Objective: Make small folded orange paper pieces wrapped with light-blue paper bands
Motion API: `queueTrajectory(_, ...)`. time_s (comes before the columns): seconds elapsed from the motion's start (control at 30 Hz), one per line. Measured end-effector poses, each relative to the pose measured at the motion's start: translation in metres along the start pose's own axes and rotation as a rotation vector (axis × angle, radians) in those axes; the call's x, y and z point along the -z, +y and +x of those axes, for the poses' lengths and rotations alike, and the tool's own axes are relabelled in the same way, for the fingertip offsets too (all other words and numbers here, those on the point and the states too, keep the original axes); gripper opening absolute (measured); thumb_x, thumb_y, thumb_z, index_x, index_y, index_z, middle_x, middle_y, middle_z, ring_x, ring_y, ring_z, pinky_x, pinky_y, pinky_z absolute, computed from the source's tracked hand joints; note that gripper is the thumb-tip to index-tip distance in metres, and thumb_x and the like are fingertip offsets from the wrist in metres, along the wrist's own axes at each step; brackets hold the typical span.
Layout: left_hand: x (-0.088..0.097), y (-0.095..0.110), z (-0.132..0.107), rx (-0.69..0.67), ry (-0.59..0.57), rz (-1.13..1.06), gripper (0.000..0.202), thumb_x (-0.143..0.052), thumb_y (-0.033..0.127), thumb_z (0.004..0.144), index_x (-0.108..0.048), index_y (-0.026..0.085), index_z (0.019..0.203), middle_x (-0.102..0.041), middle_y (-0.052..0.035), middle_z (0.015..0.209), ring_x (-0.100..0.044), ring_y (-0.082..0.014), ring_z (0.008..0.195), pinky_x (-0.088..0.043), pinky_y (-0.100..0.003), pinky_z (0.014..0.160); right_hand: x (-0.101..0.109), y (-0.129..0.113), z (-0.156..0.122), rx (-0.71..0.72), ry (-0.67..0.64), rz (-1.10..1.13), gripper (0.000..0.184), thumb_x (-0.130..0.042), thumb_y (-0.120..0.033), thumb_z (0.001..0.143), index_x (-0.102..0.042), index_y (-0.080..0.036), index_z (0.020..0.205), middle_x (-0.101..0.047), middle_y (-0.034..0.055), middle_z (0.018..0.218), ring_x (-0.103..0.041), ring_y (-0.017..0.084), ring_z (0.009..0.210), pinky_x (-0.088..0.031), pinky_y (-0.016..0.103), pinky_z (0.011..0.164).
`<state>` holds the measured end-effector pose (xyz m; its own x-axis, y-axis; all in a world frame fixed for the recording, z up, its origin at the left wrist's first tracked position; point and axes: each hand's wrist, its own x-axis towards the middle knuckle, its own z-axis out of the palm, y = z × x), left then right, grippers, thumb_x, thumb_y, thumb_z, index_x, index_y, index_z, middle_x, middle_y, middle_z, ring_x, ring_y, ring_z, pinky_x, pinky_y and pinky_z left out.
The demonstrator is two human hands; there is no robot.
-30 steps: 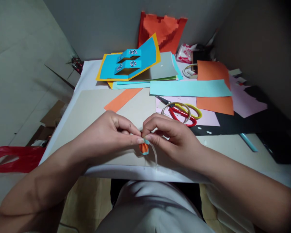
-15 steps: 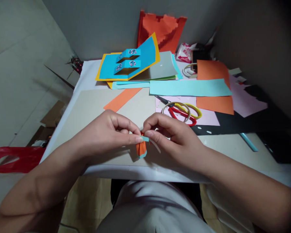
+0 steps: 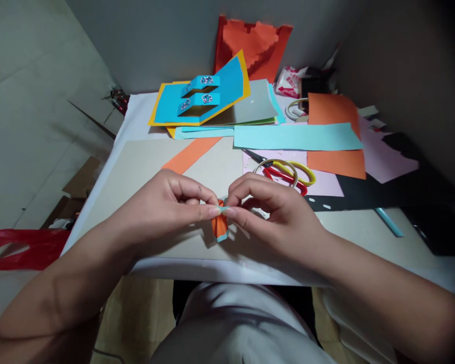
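The white table (image 3: 212, 268) is the biggest thing, and a pale board (image 3: 144, 162) lies flat on it. A black sheet (image 3: 394, 187) covers some of the table's right side. A blue and yellow card (image 3: 223, 88) stands partly open at the table's back left, with two little blue steps popping up from it. A red card (image 3: 252, 43) leans up at the table's back edge. An orange sheet (image 3: 333, 108) lies on the right part of the table, and a long light blue strip (image 3: 296, 136) lies across it. The left hand (image 3: 170, 199) and the right hand (image 3: 273, 205) meet over the front middle of the table. Scissors (image 3: 281, 175) with red and yellow handles lie right of the table's middle. The little folded paper (image 3: 220, 226), orange with light blue edges, is over the front middle of the table, too. The left thumb and finger pinch it tight on one side, and the right thumb and finger pinch its light blue edge. Tiny white bits (image 3: 326, 207) lie on the table's right side.
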<state>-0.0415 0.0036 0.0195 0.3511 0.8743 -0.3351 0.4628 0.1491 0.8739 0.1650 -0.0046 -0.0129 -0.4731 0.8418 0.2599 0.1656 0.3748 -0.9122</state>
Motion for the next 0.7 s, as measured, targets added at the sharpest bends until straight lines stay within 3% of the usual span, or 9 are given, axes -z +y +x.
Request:
queueTrajectory(0.1, -0.0001, -0.0002, 0.0000, -0.002, -0.006, -0.006, 0.012, -0.074, 0.030, 0.075, -0.077, 0.019, 0.075, -0.073, 0.0008, 0.071, -0.061, -0.0108, 0.064, -0.045, -0.015, 0.058, 0.0009, -0.0006, 0.0005, -0.027, -0.005, -0.003, 0.009, -0.063, -0.017, 0.089, -0.065, -0.013, 0.081, -0.063, 0.0059, 0.084, -0.059, 0.015, 0.078, -0.048, 0.030, 0.069)
queueTrajectory(0.3, 0.0009, -0.0004, -0.0016, -0.012, 0.024, 0.040, 0.016, -0.075, 0.034, 0.074, -0.078, 0.019, 0.080, -0.072, 0.0001, 0.067, -0.062, -0.0120, 0.059, -0.044, -0.016, 0.050, 0.0017, -0.0029, 0.0029, -0.053, 0.020, 0.009, 0.009, -0.064, -0.016, 0.086, -0.063, -0.014, 0.077, -0.063, 0.0052, 0.081, -0.060, 0.016, 0.077, -0.049, 0.030, 0.070)
queueTrajectory(0.47, 0.0011, -0.0010, -0.0036, -0.019, 0.041, 0.056, 0.019, -0.073, 0.038, 0.077, -0.078, 0.019, 0.080, -0.069, -0.0009, 0.064, -0.064, -0.0140, 0.061, -0.043, -0.017, 0.047, -0.0022, -0.0025, 0.0010, -0.174, -0.002, 0.151, 0.014, -0.072, -0.017, 0.081, -0.059, -0.017, 0.081, -0.064, 0.0017, 0.081, -0.062, 0.014, 0.072, -0.052, 0.027, 0.064)
queueTrajectory(0.7, 0.0013, -0.0021, -0.0039, 0.001, 0.029, 0.077, 0.025, -0.070, 0.039, 0.078, -0.077, 0.016, 0.083, -0.065, -0.0009, 0.061, -0.059, -0.0131, 0.059, -0.039, -0.017, 0.048, -0.0023, 0.0026, 0.0014, -0.139, -0.001, 0.161, 0.018, -0.074, -0.011, 0.079, -0.057, -0.017, 0.081, -0.060, -0.0031, 0.075, -0.058, 0.008, 0.066, -0.049, 0.020, 0.060)
